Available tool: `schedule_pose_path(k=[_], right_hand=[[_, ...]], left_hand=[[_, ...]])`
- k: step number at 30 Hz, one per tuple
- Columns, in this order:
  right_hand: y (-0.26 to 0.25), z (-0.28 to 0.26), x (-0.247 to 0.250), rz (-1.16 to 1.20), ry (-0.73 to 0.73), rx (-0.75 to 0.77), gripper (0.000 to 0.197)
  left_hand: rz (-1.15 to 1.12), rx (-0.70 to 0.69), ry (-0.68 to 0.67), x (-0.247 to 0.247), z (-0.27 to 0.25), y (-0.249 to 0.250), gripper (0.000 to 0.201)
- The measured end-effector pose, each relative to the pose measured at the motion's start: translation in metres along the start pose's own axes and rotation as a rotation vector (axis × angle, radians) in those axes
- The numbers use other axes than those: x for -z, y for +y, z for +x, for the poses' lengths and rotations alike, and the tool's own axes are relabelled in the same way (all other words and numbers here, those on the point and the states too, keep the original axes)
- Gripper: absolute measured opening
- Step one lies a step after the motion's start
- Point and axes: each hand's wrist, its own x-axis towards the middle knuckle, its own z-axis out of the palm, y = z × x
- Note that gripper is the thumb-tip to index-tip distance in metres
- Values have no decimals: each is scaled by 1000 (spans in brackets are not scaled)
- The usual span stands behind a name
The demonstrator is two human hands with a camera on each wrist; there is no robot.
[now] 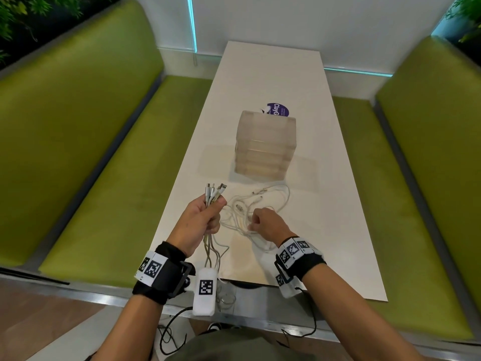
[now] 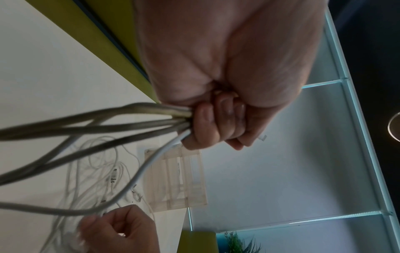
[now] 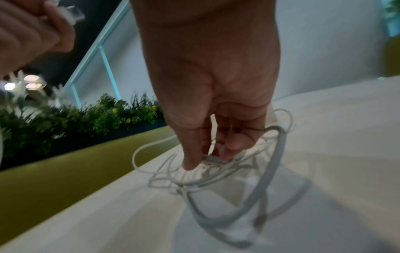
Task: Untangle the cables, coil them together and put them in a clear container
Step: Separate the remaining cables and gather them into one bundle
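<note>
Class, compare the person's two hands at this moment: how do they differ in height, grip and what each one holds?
The left hand is raised above the table; the right hand is low over it. The left hand grips a bunch of cable ends, plugs pointing up; the right hand pinches a strand in the tangled cables lying on the table. Both hold white cables.

Black wristbands with checkered markers

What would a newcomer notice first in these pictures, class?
The left hand grips a bunch of white cables upright, plugs fanned out above the fist. Beside it, the right hand picks at a tangle on the white table, just before a clear container.
</note>
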Motion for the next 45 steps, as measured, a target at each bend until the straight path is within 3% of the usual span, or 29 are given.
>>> schedule_pose_path(k=[4, 7, 12, 20, 23, 29, 33, 36, 40, 42, 45], right_hand=[[2, -7, 8, 34, 58, 29, 4], [2, -14, 18, -7, 167, 76, 19], [11, -17, 39, 188, 342, 159, 18], [18, -28, 53, 375, 435, 99, 16], [22, -30, 53, 383, 412, 76, 14], [27, -32, 50, 489, 232, 69, 33], [21, -34, 49, 663, 223, -53, 44], [24, -30, 46, 558, 214, -159, 30], [30, -35, 46, 572, 57, -213, 13], [29, -39, 45, 621, 127, -164, 9], [18, -47, 49, 672, 359, -20, 6]], left_hand=[[0, -4, 7, 4, 0, -1, 12], [-1, 0, 21, 5, -1, -1, 12], [58, 55, 64, -2, 2, -7, 14], [91, 96, 71, -12, 6, -13, 15], [90, 96, 74, -12, 5, -12, 14], [96, 84, 80, -9, 0, -13, 15], [98, 74, 82, -8, -2, -14, 14], [87, 68, 76, -8, -3, -14, 13], [92, 60, 74, -8, -5, -13, 14], [75, 52, 82, -9, -5, -12, 14], [13, 41, 98, -11, -3, -13, 22]])
